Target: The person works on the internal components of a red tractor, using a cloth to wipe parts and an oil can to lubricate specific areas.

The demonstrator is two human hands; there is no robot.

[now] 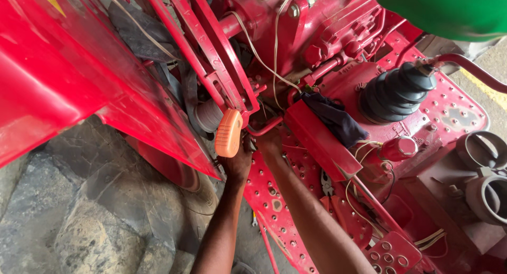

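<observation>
Both my hands reach into the side of a red tractor, just below an orange lever knob (228, 132). My left hand (237, 162) is right under the knob with its back toward me and its fingers curled out of sight among the parts. My right hand (270, 142) is close beside it, pushed in under a bent red rod (262, 129) next to a red box-shaped cover (319, 142). Its fingers are hidden too. Whether either hand holds anything is not visible.
A dark cloth (335, 117) lies on the cover. A black ribbed rubber boot (396, 92) stands to the right. Pliers (327, 184) rest on the perforated red footplate (274, 200). Loose pale wires (264, 63) hang across. A red fender (68, 78) fills the left, above rocky ground (79, 210).
</observation>
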